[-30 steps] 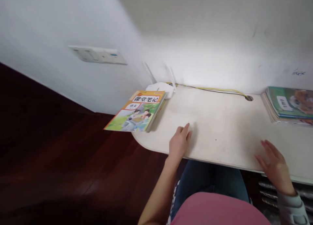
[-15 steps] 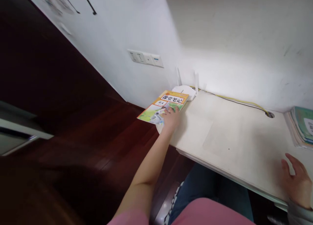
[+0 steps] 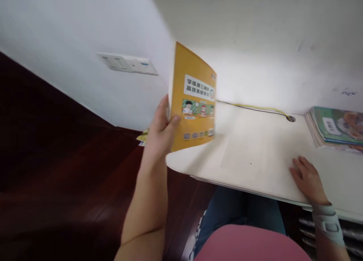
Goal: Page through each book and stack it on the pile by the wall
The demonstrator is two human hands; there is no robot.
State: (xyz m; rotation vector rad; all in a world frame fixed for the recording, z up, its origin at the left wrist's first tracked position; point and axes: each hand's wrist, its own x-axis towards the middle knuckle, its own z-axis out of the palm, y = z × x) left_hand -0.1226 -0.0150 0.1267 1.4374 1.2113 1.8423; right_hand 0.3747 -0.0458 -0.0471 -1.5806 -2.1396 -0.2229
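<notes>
My left hand (image 3: 161, 128) is closed around the spine edge of a workbook (image 3: 195, 121), thumb on its orange-yellow back cover and fingers behind. The workbook stands tilted up above the left end of the white desk (image 3: 255, 147), its printed back cover turned towards me. Behind my left wrist a small yellow-green corner (image 3: 143, 137) of printed paper sticks out; what it belongs to is hidden. My right hand (image 3: 307, 179) lies palm down on the desk near its front edge, fingers stretched out and holding nothing.
A stack of books (image 3: 337, 130) lies at the desk's right. Yellow and black cables (image 3: 261, 108) run along the wall into a cable hole (image 3: 290, 118). A socket panel (image 3: 127, 63) is on the left wall. Dark wooden floor (image 3: 85, 185) lies beyond the desk's left end.
My left hand has raised a workbook, its back cover now facing me; before, the hand lay over a front cover. The white router is now out of sight. My right hand has settled onto the desk.
</notes>
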